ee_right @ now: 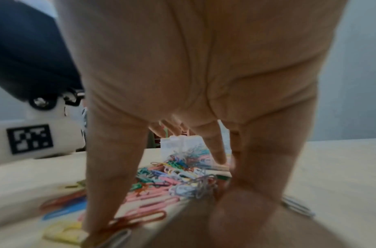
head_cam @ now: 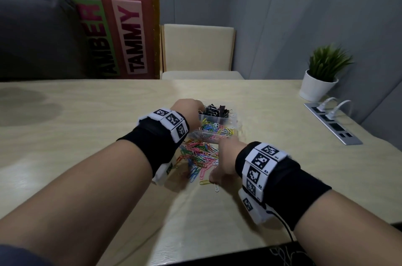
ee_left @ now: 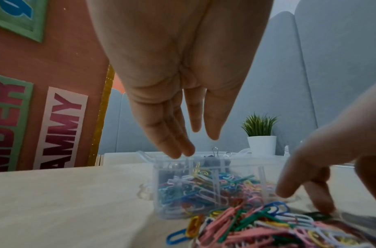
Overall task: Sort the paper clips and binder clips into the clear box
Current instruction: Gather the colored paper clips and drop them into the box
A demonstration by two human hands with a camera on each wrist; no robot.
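The clear box [head_cam: 233, 123] stands mid-table. Its far compartment holds black binder clips [head_cam: 217, 110], and the one nearer to me holds coloured paper clips [head_cam: 217, 130]. A loose pile of coloured paper clips [head_cam: 199, 155] lies just in front of the box. My left hand [head_cam: 189, 109] hovers over the box's left end. In the left wrist view its fingers [ee_left: 182, 149] point straight down at the box rim [ee_left: 203, 157] and hold nothing. My right hand [head_cam: 224, 157] is spread over the pile's right side, thumb [ee_right: 110, 176] and fingers touching clips [ee_right: 157, 181]; this view is blurred.
One yellow clip [head_cam: 205, 182] and one white clip [head_cam: 216, 187] lie apart by my right thumb. A potted plant [head_cam: 322, 74] and a socket strip [head_cam: 332, 122] sit at the table's right. A chair [head_cam: 198, 50] stands behind the far edge.
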